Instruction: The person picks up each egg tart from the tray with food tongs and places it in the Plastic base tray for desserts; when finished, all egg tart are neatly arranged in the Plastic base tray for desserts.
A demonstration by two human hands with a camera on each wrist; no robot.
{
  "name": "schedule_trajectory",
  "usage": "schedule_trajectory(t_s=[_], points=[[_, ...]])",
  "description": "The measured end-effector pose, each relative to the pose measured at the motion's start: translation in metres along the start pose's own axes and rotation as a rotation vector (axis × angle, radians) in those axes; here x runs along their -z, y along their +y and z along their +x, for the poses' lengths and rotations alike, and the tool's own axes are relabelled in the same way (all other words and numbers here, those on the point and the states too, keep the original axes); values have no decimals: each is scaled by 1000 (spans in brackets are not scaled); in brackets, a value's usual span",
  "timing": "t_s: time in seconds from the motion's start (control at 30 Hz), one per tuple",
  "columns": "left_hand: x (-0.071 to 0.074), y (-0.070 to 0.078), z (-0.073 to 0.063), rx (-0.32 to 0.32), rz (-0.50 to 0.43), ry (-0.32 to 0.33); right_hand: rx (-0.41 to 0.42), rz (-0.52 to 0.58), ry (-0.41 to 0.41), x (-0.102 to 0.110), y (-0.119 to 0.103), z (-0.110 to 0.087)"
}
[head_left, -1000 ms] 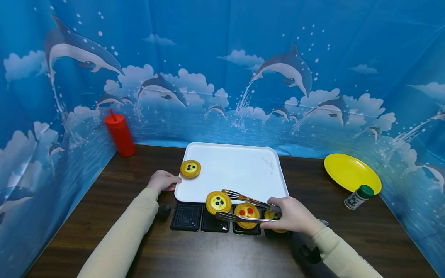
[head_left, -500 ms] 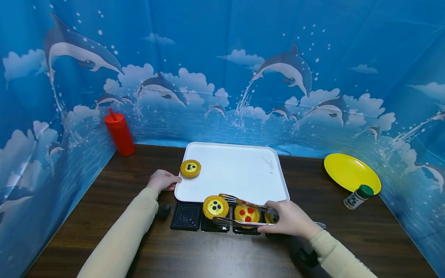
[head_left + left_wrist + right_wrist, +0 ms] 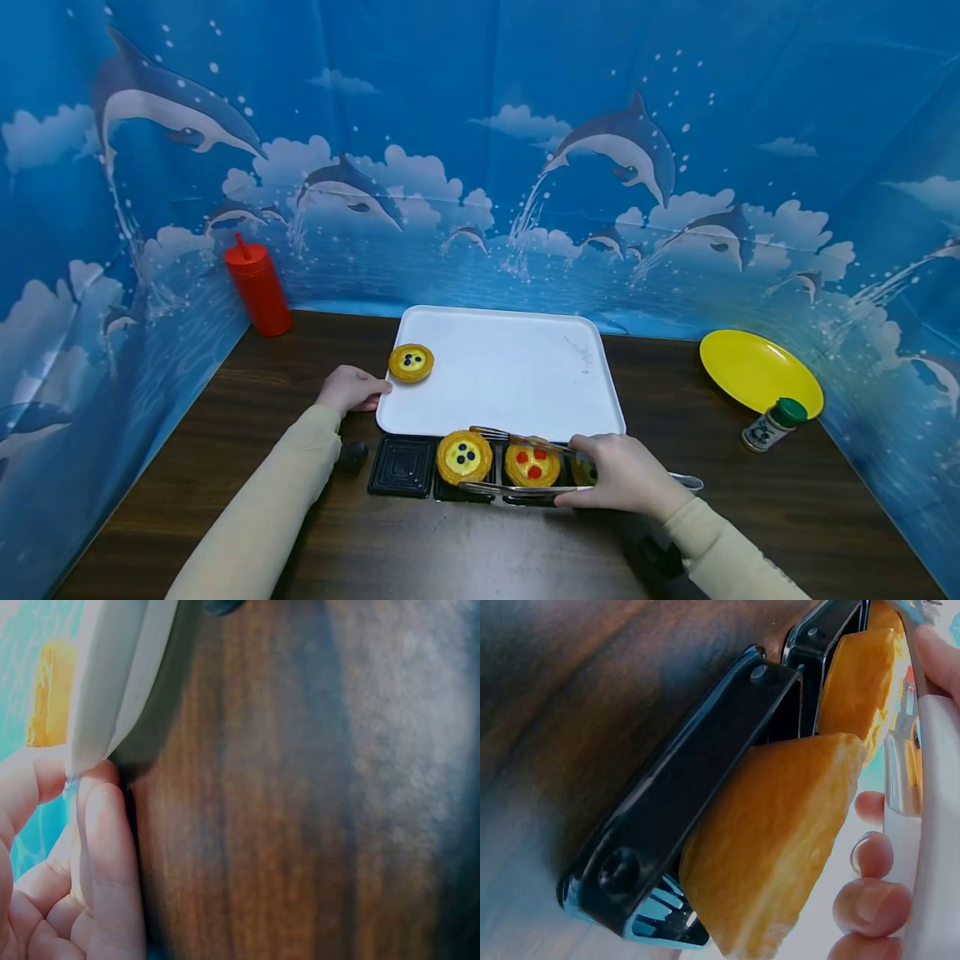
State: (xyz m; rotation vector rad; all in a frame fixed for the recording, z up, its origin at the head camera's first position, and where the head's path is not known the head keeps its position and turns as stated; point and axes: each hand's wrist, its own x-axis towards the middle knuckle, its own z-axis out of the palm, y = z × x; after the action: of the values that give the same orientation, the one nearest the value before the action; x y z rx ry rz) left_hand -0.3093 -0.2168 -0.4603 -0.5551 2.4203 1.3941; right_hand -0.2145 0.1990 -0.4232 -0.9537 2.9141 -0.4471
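At lower centre, the blueberry-topped tart lies left of the right hand, whose grip is curled round metal tongs, their parted ends straddling it; the left hand pinches the white tray.

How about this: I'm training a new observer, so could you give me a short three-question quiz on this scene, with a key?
1. Multiple choice: what does the right hand hold?
A) yellow plate
B) metal tongs
C) red bottle

2. True or false: the left hand pinches the edge of the white tray.

3. Fill in: in the head view, three tarts show in a row along the black trays, one partly hidden by the right hand. The middle tart is topped with ___ pieces.

Key:
1. B
2. True
3. red
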Motion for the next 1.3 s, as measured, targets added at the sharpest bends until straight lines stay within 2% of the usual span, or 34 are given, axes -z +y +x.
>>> schedule_trajectory(t_s=[0.3, 0.83, 1.07, 1.3], points=[[0, 2, -3, 1, 1, 3, -16, 13, -33, 5, -1, -2], [-1, 3, -6, 3, 7, 12, -34, -5, -14, 7, 1, -2], [-1, 3, -5, 8, 6, 7, -64, 18, -13, 14, 3, -5], [0, 2, -3, 8, 11, -1, -78, -10, -10, 21, 6, -4]])
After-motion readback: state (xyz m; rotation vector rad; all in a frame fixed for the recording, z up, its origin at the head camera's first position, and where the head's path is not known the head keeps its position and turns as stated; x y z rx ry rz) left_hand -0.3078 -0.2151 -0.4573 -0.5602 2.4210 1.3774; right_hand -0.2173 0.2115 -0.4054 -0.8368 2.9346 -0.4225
